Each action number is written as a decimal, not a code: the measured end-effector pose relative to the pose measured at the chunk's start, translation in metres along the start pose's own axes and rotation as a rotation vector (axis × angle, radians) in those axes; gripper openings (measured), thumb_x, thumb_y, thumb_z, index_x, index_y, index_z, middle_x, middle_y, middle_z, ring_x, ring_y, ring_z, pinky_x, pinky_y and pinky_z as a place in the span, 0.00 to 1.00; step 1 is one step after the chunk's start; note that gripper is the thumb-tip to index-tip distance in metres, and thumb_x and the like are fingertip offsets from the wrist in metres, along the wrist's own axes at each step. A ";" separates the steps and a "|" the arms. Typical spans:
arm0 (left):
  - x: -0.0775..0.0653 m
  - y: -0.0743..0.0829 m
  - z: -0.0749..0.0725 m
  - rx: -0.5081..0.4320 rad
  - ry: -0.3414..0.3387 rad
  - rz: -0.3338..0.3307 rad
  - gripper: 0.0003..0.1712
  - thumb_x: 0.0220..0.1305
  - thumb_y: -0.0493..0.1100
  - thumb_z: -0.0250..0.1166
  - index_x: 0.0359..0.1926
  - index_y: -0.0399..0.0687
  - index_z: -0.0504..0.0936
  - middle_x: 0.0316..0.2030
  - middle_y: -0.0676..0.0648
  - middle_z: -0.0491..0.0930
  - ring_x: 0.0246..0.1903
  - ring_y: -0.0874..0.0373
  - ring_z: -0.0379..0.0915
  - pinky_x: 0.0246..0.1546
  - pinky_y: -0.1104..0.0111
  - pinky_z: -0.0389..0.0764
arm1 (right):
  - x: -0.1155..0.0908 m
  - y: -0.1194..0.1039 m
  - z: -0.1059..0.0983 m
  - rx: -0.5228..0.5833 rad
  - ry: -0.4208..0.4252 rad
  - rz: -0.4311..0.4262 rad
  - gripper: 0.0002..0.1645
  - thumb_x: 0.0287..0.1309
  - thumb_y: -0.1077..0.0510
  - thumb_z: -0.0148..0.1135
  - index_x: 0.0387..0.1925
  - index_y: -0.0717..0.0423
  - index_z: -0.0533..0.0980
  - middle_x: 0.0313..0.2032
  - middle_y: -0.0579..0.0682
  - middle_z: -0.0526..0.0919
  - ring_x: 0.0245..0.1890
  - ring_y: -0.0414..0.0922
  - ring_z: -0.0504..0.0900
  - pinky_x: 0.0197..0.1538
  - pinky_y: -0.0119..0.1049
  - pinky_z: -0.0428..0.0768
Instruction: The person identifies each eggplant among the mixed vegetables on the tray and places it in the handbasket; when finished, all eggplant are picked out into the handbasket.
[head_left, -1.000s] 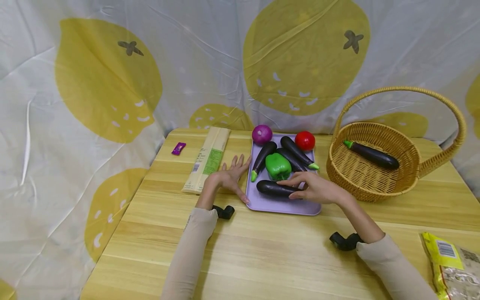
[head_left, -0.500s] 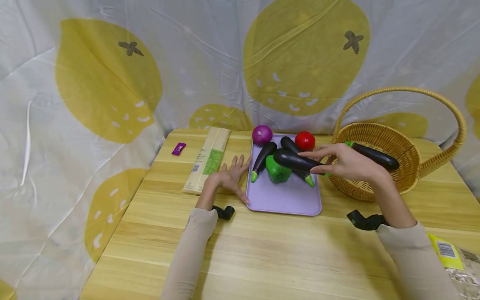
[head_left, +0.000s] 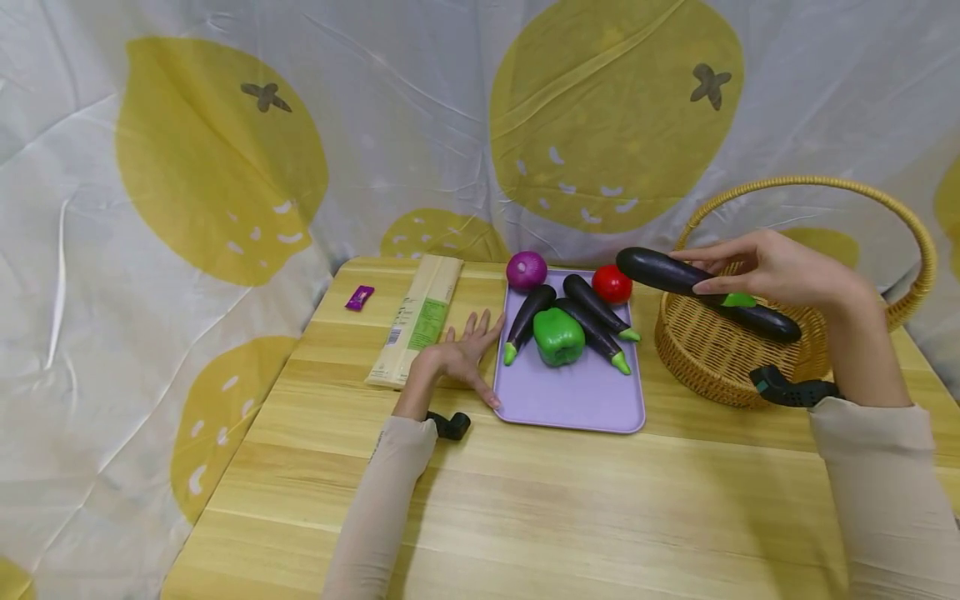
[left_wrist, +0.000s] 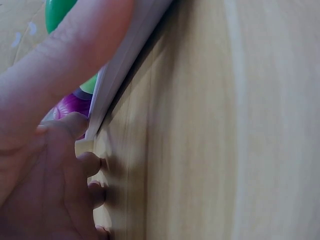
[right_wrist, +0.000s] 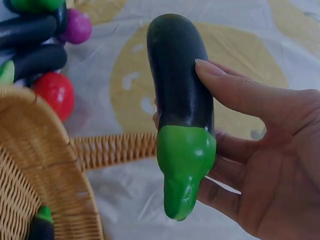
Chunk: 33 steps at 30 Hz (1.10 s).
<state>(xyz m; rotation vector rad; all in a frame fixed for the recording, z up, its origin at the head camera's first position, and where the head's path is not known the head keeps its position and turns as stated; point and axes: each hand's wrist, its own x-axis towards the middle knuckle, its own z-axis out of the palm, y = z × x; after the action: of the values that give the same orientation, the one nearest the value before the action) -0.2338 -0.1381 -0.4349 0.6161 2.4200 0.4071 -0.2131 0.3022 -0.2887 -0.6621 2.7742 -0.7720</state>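
My right hand (head_left: 780, 265) pinches a dark eggplant (right_wrist: 180, 75) near its green stem, holding it in the air above the wicker basket (head_left: 693, 367). Inside that basket lies another eggplant (head_left: 765, 322), partly hidden behind the hand and the held one. At the left edge of the lilac tray (head_left: 570, 408), my left hand (head_left: 459, 357) spreads its fingers on the table, thumb at the tray's near corner. On the tray are a green bell pepper (head_left: 559, 337), an eggplant (head_left: 529, 321) left of it and two more eggplants to its right.
A purple onion (head_left: 527, 271) and a red tomato (head_left: 612, 284) sit at the tray's far corners. Left of the tray lie a long flat pale packet (head_left: 420, 325) and a small purple wrapped candy (head_left: 359, 297). The basket's tall handle (head_left: 810, 181) arches over it.
My right hand has lifted the eggplant from the front of the tray and carried it right and up, over the basket. The left hand stays in place.
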 end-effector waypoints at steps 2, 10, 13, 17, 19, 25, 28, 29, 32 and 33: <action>0.000 0.000 0.000 -0.003 -0.001 -0.001 0.88 0.43 0.64 0.84 0.82 0.59 0.22 0.81 0.40 0.15 0.80 0.42 0.08 0.78 0.37 0.22 | 0.000 0.010 -0.004 -0.021 -0.018 0.028 0.28 0.68 0.50 0.68 0.68 0.34 0.76 0.70 0.59 0.76 0.38 0.37 0.78 0.37 0.29 0.71; -0.002 0.000 -0.001 -0.011 -0.004 -0.006 0.88 0.43 0.64 0.84 0.82 0.59 0.22 0.81 0.41 0.15 0.80 0.43 0.07 0.79 0.39 0.22 | 0.001 0.047 -0.007 0.003 -0.070 0.056 0.28 0.70 0.53 0.66 0.70 0.43 0.76 0.64 0.62 0.82 0.41 0.22 0.79 0.37 0.28 0.78; -0.001 -0.001 -0.001 -0.017 -0.003 -0.005 0.88 0.42 0.64 0.84 0.82 0.59 0.23 0.81 0.41 0.15 0.80 0.44 0.07 0.79 0.39 0.21 | -0.002 0.058 -0.010 0.020 -0.096 0.057 0.28 0.70 0.54 0.66 0.70 0.47 0.76 0.64 0.63 0.81 0.41 0.22 0.80 0.39 0.27 0.80; 0.000 0.000 0.000 -0.028 -0.003 -0.003 0.88 0.42 0.64 0.84 0.82 0.60 0.23 0.81 0.42 0.14 0.80 0.44 0.07 0.78 0.39 0.20 | -0.010 0.071 -0.018 0.022 -0.137 0.147 0.30 0.71 0.51 0.65 0.72 0.47 0.74 0.69 0.64 0.76 0.43 0.22 0.78 0.41 0.28 0.80; 0.000 -0.001 0.000 -0.031 -0.003 -0.003 0.88 0.42 0.64 0.84 0.82 0.59 0.23 0.81 0.42 0.14 0.80 0.45 0.06 0.78 0.40 0.20 | -0.012 0.076 -0.020 0.017 -0.146 0.196 0.31 0.71 0.49 0.64 0.73 0.47 0.72 0.71 0.64 0.74 0.41 0.25 0.75 0.37 0.31 0.78; -0.001 -0.002 0.001 -0.032 -0.003 -0.004 0.88 0.42 0.63 0.85 0.82 0.59 0.23 0.81 0.42 0.14 0.80 0.45 0.06 0.78 0.39 0.19 | -0.003 0.090 -0.014 -0.022 -0.218 0.259 0.34 0.71 0.48 0.65 0.73 0.54 0.71 0.65 0.64 0.79 0.26 0.40 0.69 0.31 0.36 0.74; -0.001 -0.002 0.001 -0.030 -0.004 -0.006 0.88 0.42 0.63 0.85 0.82 0.59 0.23 0.81 0.42 0.14 0.80 0.44 0.07 0.78 0.39 0.19 | 0.005 0.098 -0.008 -0.079 -0.240 0.248 0.33 0.69 0.47 0.66 0.71 0.54 0.73 0.62 0.67 0.80 0.29 0.40 0.71 0.34 0.36 0.74; 0.000 -0.002 0.001 -0.029 -0.003 -0.006 0.88 0.42 0.63 0.84 0.82 0.59 0.23 0.81 0.42 0.14 0.80 0.44 0.07 0.78 0.39 0.19 | 0.007 0.101 -0.006 -0.074 -0.245 0.256 0.34 0.69 0.47 0.66 0.71 0.55 0.73 0.55 0.67 0.83 0.28 0.40 0.70 0.33 0.35 0.74; -0.001 -0.001 0.002 -0.023 0.000 -0.001 0.88 0.43 0.64 0.84 0.82 0.60 0.23 0.81 0.42 0.15 0.80 0.44 0.07 0.78 0.39 0.20 | 0.011 0.111 -0.002 -0.025 -0.266 0.281 0.34 0.70 0.50 0.66 0.72 0.59 0.71 0.43 0.60 0.88 0.21 0.39 0.67 0.28 0.35 0.73; 0.000 0.000 0.002 -0.021 -0.003 0.001 0.88 0.43 0.64 0.84 0.82 0.60 0.22 0.81 0.42 0.14 0.80 0.44 0.07 0.78 0.39 0.20 | 0.012 0.114 -0.001 0.010 -0.282 0.298 0.34 0.70 0.51 0.65 0.73 0.60 0.70 0.36 0.56 0.87 0.18 0.38 0.63 0.25 0.34 0.71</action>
<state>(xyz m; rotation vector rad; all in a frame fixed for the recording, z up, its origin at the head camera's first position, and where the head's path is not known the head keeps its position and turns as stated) -0.2322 -0.1383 -0.4366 0.6084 2.4096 0.4317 -0.2663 0.3844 -0.3485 -0.3147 2.5272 -0.5794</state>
